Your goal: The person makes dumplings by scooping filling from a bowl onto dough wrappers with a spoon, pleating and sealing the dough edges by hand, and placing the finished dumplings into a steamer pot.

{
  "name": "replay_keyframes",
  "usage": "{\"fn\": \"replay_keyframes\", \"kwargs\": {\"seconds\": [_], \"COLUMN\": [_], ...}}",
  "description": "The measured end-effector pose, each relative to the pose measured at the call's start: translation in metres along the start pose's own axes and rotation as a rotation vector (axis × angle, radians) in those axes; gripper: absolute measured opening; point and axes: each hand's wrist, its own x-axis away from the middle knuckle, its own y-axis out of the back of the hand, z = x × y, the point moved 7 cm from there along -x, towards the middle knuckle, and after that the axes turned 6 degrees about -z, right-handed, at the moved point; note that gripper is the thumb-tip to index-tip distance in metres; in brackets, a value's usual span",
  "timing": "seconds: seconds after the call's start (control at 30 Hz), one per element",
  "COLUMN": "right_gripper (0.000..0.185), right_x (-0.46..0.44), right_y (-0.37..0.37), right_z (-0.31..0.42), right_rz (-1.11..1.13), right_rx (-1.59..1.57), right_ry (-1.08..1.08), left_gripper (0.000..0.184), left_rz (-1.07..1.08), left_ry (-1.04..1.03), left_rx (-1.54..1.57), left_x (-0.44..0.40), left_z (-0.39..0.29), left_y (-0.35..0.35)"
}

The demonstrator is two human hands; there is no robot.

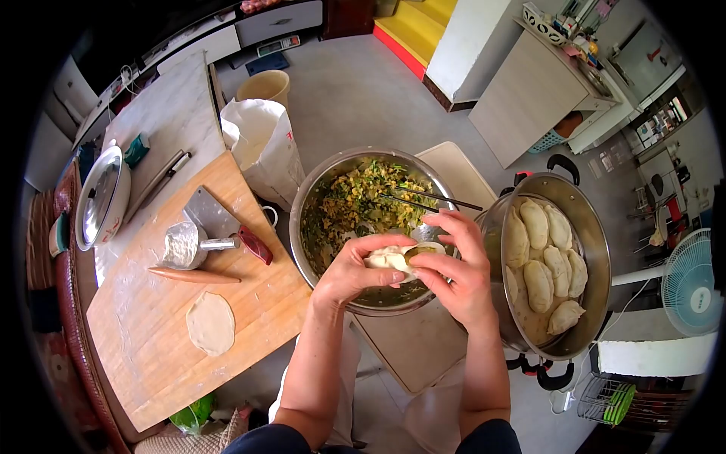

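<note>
Over the near side of a steel bowl [297, 227] of chopped green and yellow filling [355, 197], both hands are closed around a partly folded dumpling [389, 261]. My left hand [354, 272] cradles it from the left, the thumb along its near side. From the right, my right hand [450, 265] pinches its edge, where an opening shows a little greenish filling. Fingers hide part of the dough. A pair of dark chopsticks [446, 198] leans in the bowl. On the wooden board [144, 340] lies a flat round dough wrapper [211, 324].
Several shaped dumplings sit in a steel steamer pot [597, 303] at right. The board holds a rolling pin [194, 275], a scraper [209, 212] and a metal flour scoop [181, 246]. Behind it stands a white sack [265, 151]. A fan [692, 291] is at far right.
</note>
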Motion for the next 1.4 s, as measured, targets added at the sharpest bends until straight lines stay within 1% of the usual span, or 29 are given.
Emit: {"fn": "replay_keyframes", "kwargs": {"seconds": [0.13,0.23,0.33,0.43,0.53,0.6,0.7,0.9,0.93,1.0,1.1,1.3,1.4], "right_gripper": [0.017,0.015,0.018,0.02,0.021,0.021,0.021,0.017,0.018,0.022,0.023,0.019,0.017], "right_x": [0.001,-0.001,0.0,0.0,0.001,0.003,0.002,0.002,0.003,0.003,0.003,-0.004,-0.004], "right_y": [-0.003,0.01,0.017,0.014,0.012,0.01,0.005,0.002,0.003,0.004,0.001,0.013,0.008], "right_z": [-0.003,-0.007,-0.009,-0.006,-0.003,-0.002,0.001,0.0,0.0,0.0,0.005,0.01,0.012], "right_rz": [0.061,0.02,0.048,0.098,0.157,0.185,0.181,0.075,0.068,0.056,0.084,0.052,0.078], "right_rx": [-0.035,-0.193,-0.128,-0.131,-0.096,-0.075,-0.116,-0.075,-0.032,0.052,0.083,0.024,0.005], "right_ry": [-0.052,-0.196,-0.175,-0.19,-0.189,-0.176,-0.188,-0.128,-0.093,-0.023,0.028,-0.04,-0.015], "left_gripper": [0.05,0.049,0.052,0.051,0.045,0.045,0.045,0.044,0.044,0.045,0.046,0.048,0.048], "left_rz": [0.009,0.011,-0.015,0.011,0.066,0.067,0.085,0.124,0.129,0.105,0.073,0.02,0.016], "left_ry": [-0.011,-0.063,-0.079,-0.061,-0.132,-0.142,-0.133,-0.101,-0.105,-0.042,0.003,0.005,-0.006], "left_rx": [-0.026,-0.106,-0.166,-0.217,-0.235,-0.262,-0.257,-0.222,-0.223,-0.178,-0.13,-0.067,-0.048], "left_x": [0.001,0.002,0.003,0.004,0.003,0.003,0.001,0.0,0.0,0.002,0.003,0.004,0.003], "left_z": [-0.003,-0.006,-0.008,-0.011,-0.012,-0.014,-0.012,-0.004,-0.004,-0.004,-0.001,-0.003,-0.003], "left_y": [0.0,0.003,0.005,0.002,-0.001,-0.001,-0.002,-0.003,-0.003,-0.003,0.0,0.001,0.0]}}
